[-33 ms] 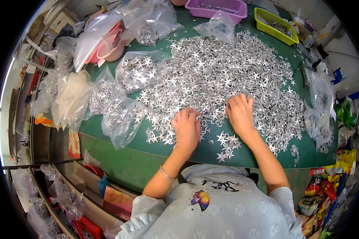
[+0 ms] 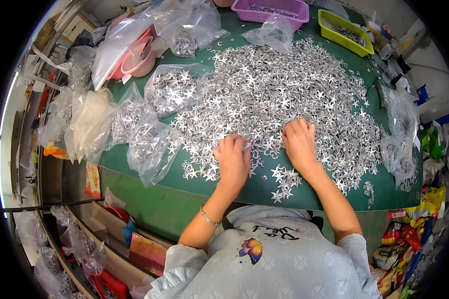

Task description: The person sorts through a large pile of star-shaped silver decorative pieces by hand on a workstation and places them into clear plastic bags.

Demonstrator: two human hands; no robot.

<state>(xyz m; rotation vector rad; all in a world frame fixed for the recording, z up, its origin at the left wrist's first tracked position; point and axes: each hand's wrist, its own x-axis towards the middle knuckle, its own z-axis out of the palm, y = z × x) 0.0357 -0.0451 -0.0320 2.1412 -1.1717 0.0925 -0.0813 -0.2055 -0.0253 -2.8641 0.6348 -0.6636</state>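
Note:
A wide, shallow heap of small silver metal pieces [image 2: 284,94], many star-shaped and others ring-like, covers much of the green table [image 2: 204,188]. At the heap's near edge, my left hand [image 2: 233,158] has its fingers curled, with a silver piece showing at the thumb and fingertips. To its right, my right hand [image 2: 299,143] lies over the heap with fingers bent down into the pieces; its fingertips are hidden. Between my forearms, close to the table's front edge, lies a small separate group of silver stars [image 2: 284,182].
Clear plastic bags of silver pieces [image 2: 152,149] line the left side. Pink basins [image 2: 138,59] stand behind them. A purple basket [image 2: 272,11] and a yellow-green basket [image 2: 345,34] sit at the back. Another plastic bag [image 2: 400,134] lies at the right edge.

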